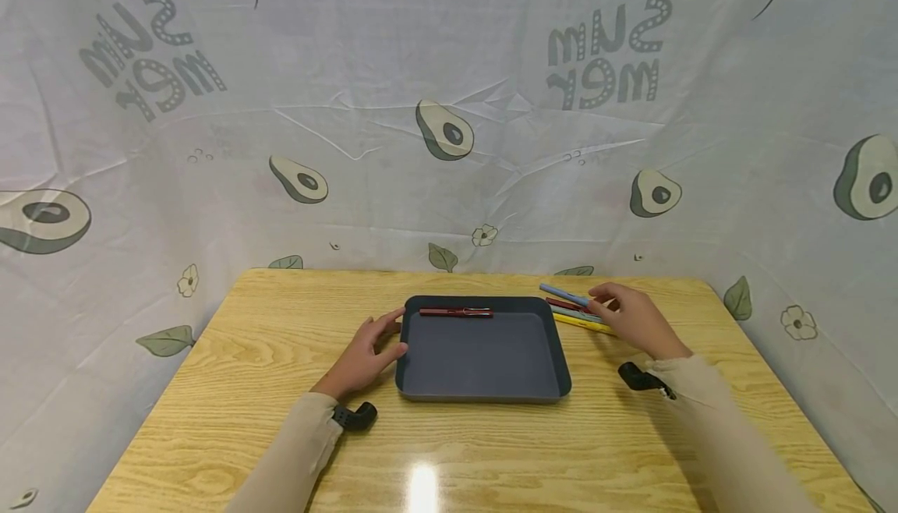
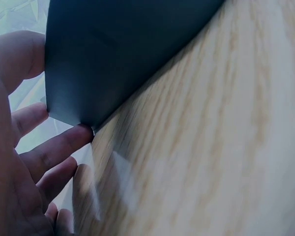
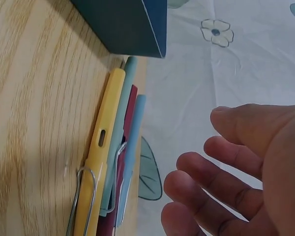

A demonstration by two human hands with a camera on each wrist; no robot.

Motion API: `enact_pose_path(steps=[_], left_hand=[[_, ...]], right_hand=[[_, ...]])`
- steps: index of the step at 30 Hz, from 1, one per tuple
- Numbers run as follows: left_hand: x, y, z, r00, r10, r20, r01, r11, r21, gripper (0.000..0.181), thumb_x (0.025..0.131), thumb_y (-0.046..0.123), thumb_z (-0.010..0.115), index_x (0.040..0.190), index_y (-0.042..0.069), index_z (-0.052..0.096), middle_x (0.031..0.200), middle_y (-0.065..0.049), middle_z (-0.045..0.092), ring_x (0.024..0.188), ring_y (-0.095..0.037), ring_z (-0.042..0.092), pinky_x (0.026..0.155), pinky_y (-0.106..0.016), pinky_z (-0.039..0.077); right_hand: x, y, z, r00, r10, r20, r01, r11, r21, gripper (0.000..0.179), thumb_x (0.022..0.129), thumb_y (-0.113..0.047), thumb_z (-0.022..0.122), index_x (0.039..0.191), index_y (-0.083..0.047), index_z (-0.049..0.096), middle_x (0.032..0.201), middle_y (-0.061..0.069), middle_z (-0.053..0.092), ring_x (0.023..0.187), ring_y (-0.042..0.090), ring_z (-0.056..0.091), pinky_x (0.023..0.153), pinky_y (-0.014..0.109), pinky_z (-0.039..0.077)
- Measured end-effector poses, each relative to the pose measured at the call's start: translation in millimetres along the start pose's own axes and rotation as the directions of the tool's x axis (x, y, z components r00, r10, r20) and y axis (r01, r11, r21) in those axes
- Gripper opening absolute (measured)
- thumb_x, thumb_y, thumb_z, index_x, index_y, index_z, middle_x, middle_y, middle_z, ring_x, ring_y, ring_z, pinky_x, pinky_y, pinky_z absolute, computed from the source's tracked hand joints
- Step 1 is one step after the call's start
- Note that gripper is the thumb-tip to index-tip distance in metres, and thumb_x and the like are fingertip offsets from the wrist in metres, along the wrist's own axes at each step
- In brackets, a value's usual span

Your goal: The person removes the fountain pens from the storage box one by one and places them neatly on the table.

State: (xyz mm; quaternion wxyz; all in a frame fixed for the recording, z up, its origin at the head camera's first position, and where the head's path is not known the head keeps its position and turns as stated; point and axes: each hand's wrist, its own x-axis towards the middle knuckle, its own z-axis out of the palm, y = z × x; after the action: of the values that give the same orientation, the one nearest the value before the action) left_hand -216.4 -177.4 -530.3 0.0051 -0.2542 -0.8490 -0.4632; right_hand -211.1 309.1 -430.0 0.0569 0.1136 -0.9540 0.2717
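My left hand rests against the left side of a dark grey tray. In the left wrist view, its fingertips touch the tray's wall without curling round it. A dark red pen lies inside the tray near the far rim. Beyond the tray's right side, my right hand hovers over a bundle of pens, fingers loosely bent. The right wrist view has a yellow pen, a pale green pen, a dark red pen and a light blue pen side by side, apart from the fingertips.
A wooden table carries everything. Behind it hangs a pale cloth printed with avocados, leaves and lettering. Each wrist wears a black strap mount, the left mount and the right mount. A bright light reflection shows on the near tabletop.
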Motion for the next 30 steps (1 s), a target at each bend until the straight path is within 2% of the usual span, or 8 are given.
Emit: enact_pose_path(steps=[6, 11, 19, 26, 30], left_hand=[[-1.3, 0.1, -0.2, 1.0, -0.013, 0.005, 0.013, 1.0, -0.008, 0.068, 0.103, 0.034, 0.067, 0.162, 0.017, 0.037, 0.147, -0.013, 0.059, 0.139, -0.031, 0.053, 0.127, -0.053, 0.002], [-1.8, 2.1, -1.0, 1.0, -0.029, 0.009, 0.029, 1.0, -0.012, 0.069, 0.103, 0.036, 0.066, 0.162, 0.018, 0.036, 0.147, -0.013, 0.059, 0.14, -0.031, 0.052, 0.127, -0.052, 0.002], [-0.4, 2.5, -1.8, 0.999, -0.033, 0.014, 0.033, 0.999, -0.01, 0.068, 0.103, 0.037, 0.066, 0.162, 0.021, 0.036, 0.148, -0.012, 0.058, 0.14, -0.029, 0.052, 0.127, -0.052, 0.001], [-0.2, 3.8, -3.0, 0.999, -0.033, 0.017, 0.033, 0.999, -0.02, 0.069, 0.103, 0.038, 0.066, 0.162, 0.021, 0.036, 0.149, -0.013, 0.057, 0.14, -0.029, 0.052, 0.127, -0.052, 0.0], [-0.8, 3.6, -3.1, 0.999, -0.043, 0.021, 0.044, 0.999, -0.017, 0.068, 0.103, 0.038, 0.065, 0.163, 0.021, 0.036, 0.149, -0.012, 0.057, 0.14, -0.028, 0.052, 0.127, -0.051, 0.0]], right_hand=[[-1.5, -6, 3, 1.0, -0.008, 0.003, 0.008, 1.0, 0.009, 0.032, 0.107, -0.016, 0.06, 0.133, 0.002, 0.065, 0.116, 0.018, 0.07, 0.097, 0.033, 0.066, 0.074, 0.044, 0.055], [-2.0, -8, 8, 1.0, -0.011, -0.001, 0.011, 0.999, 0.037, 0.033, 0.106, -0.016, 0.062, 0.133, 0.001, 0.065, 0.116, 0.017, 0.071, 0.096, 0.03, 0.067, 0.076, 0.044, 0.056], [-2.5, -13, 12, 1.0, -0.03, -0.003, 0.03, 0.999, 0.045, 0.028, 0.104, -0.013, 0.063, 0.129, 0.001, 0.066, 0.106, 0.014, 0.072, 0.087, 0.023, 0.066, 0.07, 0.038, 0.053], [-2.8, -20, 18, 0.999, -0.036, -0.014, 0.037, 0.998, 0.056, 0.026, 0.103, -0.009, 0.065, 0.127, 0.002, 0.067, 0.109, 0.016, 0.072, 0.095, 0.031, 0.069, 0.076, 0.044, 0.056], [-2.0, -27, 24, 0.999, -0.048, -0.018, 0.049, 0.997, 0.061, 0.025, 0.103, -0.012, 0.066, 0.124, 0.001, 0.068, 0.106, 0.014, 0.072, 0.093, 0.029, 0.068, 0.076, 0.043, 0.055]])
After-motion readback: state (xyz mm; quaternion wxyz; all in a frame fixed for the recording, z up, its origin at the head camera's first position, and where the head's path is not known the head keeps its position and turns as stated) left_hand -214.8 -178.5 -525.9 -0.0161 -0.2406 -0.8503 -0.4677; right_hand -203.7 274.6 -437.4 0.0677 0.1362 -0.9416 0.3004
